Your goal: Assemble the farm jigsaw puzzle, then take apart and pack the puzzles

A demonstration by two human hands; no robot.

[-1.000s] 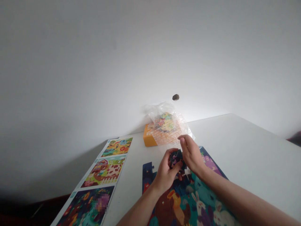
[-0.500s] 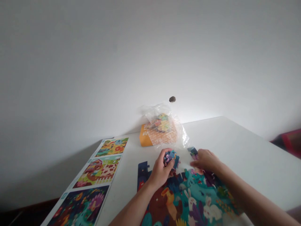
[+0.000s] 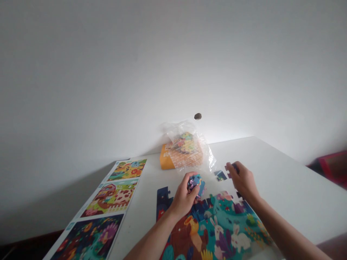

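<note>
My left hand (image 3: pixel 185 193) is closed around a small stack of jigsaw pieces (image 3: pixel 197 186), held over the upper left of a partly joined jigsaw puzzle (image 3: pixel 217 231). The puzzle shows a brown bear, white rabbits and teal ground. Above its upper right part, my right hand (image 3: pixel 242 178) pinches a dark purple puzzle piece (image 3: pixel 229 170) between thumb and fingers. Just left of that piece, a loose puzzle piece (image 3: pixel 220 176) lies on the white table. My forearms cover parts of the puzzle's left and right sides.
An orange box (image 3: pixel 168 160) under a clear plastic bag (image 3: pixel 187 144) stands at the back by the wall. A sheet with three printed pictures (image 3: pixel 108 200) lies along the left side of the white table (image 3: pixel 287 180). A red and black object (image 3: pixel 329 168) is at the far right.
My right hand has lifted up and right from the puzzle's top edge with a purple piece in its fingers. The loose piece now lies apart from it. My left hand has barely moved.
</note>
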